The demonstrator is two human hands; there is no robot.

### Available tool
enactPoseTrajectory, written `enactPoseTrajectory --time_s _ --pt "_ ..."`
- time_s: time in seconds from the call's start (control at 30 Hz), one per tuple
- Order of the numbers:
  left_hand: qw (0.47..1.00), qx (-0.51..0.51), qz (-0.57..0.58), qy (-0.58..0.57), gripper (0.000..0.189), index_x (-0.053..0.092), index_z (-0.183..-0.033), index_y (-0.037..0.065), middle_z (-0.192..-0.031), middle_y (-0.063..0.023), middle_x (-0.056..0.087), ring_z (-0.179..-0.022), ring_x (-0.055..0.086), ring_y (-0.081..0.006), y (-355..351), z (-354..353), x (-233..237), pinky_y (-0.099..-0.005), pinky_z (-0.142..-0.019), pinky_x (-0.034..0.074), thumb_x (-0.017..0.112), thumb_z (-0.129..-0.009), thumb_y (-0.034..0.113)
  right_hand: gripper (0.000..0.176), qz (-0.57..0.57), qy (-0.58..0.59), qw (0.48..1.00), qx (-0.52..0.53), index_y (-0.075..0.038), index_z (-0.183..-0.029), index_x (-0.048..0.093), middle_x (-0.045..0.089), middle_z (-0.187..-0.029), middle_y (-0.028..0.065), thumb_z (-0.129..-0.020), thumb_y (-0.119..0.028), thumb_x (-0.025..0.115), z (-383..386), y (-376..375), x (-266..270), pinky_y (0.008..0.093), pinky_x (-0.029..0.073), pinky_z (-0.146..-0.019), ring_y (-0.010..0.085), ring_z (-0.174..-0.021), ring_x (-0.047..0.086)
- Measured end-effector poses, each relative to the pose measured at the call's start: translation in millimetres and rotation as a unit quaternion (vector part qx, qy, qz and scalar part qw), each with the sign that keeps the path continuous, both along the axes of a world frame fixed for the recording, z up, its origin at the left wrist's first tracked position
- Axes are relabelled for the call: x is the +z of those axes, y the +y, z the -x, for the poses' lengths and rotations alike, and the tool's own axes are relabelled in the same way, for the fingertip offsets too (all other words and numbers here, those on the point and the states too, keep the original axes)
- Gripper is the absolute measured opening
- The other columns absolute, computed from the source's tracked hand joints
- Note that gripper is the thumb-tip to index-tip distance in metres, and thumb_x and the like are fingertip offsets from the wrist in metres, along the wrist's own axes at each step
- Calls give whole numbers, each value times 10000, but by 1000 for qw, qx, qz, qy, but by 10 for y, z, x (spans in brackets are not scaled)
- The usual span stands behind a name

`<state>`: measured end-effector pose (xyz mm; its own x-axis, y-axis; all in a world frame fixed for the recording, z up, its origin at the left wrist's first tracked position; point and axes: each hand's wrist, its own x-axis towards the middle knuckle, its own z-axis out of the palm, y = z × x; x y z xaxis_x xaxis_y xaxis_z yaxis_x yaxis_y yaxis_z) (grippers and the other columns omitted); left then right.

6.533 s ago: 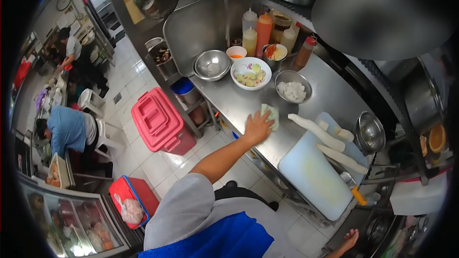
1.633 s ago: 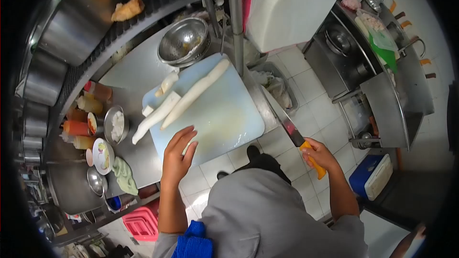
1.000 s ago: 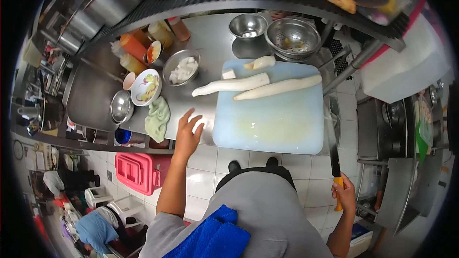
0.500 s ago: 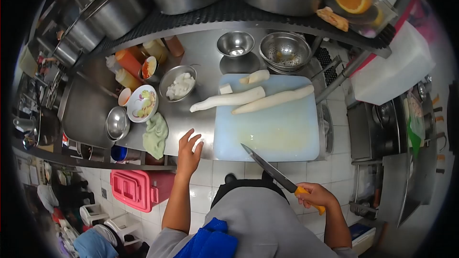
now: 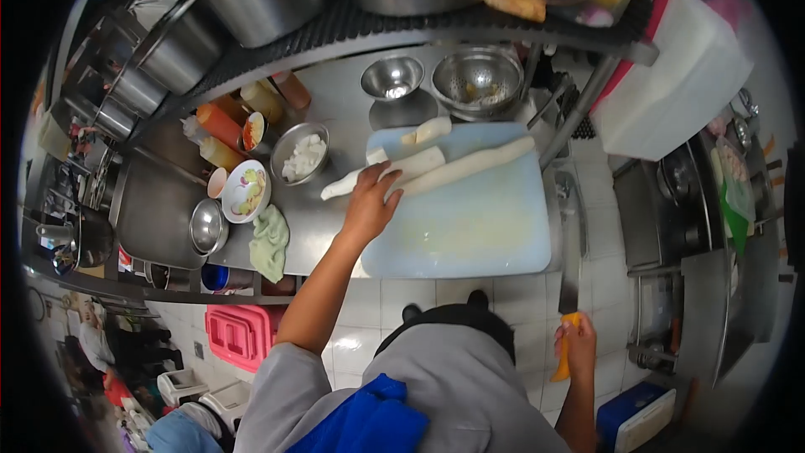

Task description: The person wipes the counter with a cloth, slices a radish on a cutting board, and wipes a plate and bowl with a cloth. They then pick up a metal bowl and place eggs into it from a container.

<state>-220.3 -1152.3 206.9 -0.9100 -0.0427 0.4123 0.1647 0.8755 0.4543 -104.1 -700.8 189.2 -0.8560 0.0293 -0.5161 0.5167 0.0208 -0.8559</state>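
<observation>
My left hand (image 5: 370,201) is over the nearer long peeled white root (image 5: 423,163), its fingers curled across the middle. That root lies slantwise, its left tip past the cutting board's edge. A second long peeled root (image 5: 490,163) lies beside it on the pale blue cutting board (image 5: 470,239). A short root piece (image 5: 428,129) and a small white chunk (image 5: 377,154) sit behind them. My right hand (image 5: 577,344) is closed round the orange handle of a large kitchen knife (image 5: 570,264), held right of the board with the blade pointing forward.
A steel bowl of white chunks (image 5: 303,153), a white bowl of cut vegetables (image 5: 246,191) and a green cloth (image 5: 269,243) lie left. A steel bowl (image 5: 392,78) and colander (image 5: 476,82) stand behind the board. A shelf with pots (image 5: 260,0) overhangs the counter.
My left hand has moved forward and right from the counter's front edge onto the nearer root. My right hand has swung the knife rightward, away from over the board's front edge.
</observation>
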Motion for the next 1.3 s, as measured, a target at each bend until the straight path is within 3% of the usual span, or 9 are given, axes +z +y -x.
enactPoseTrajectory --time_s 0.2,0.27,0.4,0.63,0.73,0.83,1.1,1.17,1.3 --pt "999 -39 -10 21 346 662 -1113 60 -1267 -161 551 -1185 485 -364 376 351 -292 -435 -1013 417 712 -778 124 287 -48 -17 998 48 -19 -1170 556 581 -728 66 -900 -112 591 10 158 46 244 421 -413 109 -446 504" --pt "999 -47 -15 8 341 654 -1125 64 -1298 -144 536 -1222 466 -355 528 284 -313 -426 -1022 409 707 -791 116 370 -288 69 939 174 -12 -1199 571 642 -820 104 -845 -82 650 10 176 180 305 509 -555 183 -591 622" --pt "1000 -16 -25 -7 354 654 -1121 81 -1318 -146 519 -1243 449 -371 651 69 -423 -443 -1032 399 716 -774 108 430 -365 305 845 242 -18 -1185 584 679 -951 130 -783 -88 718 81 308 3 350 534 -733 265 -814 680" --pt "914 386 83 89 475 602 -1221 152 -1394 -248 421 -1287 374 -447 -764 -819 -848 -543 -1046 303 722 -762 157 498 -354 264 845 301 -29 -1182 588 682 -1050 120 -721 -75 768 378 316 175 361 518 -832 291 -958 664" --pt "790 601 86 -79 514 555 -1304 202 -1451 -155 376 -1333 314 -426 -1527 -1234 -885 -625 -1015 303 668 -812 299 497 -336 277 842 318 -35 -1177 593 686 -1033 112 -717 -84 775 526 267 166 356 521 -820 289 -939 667" --pt "744 635 -47 -201 496 541 -1303 208 -1465 -115 361 -1353 289 -408 -1822 -1312 -879 -649 -991 323 637 -833 336 503 -317 317 819 358 -47 -1175 599 689 -1012 106 -714 -115 790 678 122 231 350 528 -793 286 -905 671" --pt "874 474 64 -86 326 586 -1075 120 -1130 -135 558 -1060 516 -366 -1419 -1622 -1090 -458 -896 445 615 -753 78 504 -281 402 737 465 -120 -1190 606 674 -932 94 -730 -196 797 916 -749 307 345 532 -713 287 -820 663" --pt "920 379 -93 29 357 583 -1065 91 -1117 -158 565 -1034 522 -371 -1213 -1783 -846 -427 -912 423 607 -719 0 480 -304 394 708 501 -141 -1204 591 645 -888 84 -761 -197 769 932 -1019 306 361 523 -668 289 -769 646" --pt "945 319 -25 70 568 592 -1247 136 -1166 -194 553 -1055 497 -380 -355 -1910 -92 -432 -932 397 584 -713 -57 456 -292 383 697 531 -145 -1196 588 643 -901 87 -774 -185 756 916 -1630 424 381 515 -671 296 -775 641"
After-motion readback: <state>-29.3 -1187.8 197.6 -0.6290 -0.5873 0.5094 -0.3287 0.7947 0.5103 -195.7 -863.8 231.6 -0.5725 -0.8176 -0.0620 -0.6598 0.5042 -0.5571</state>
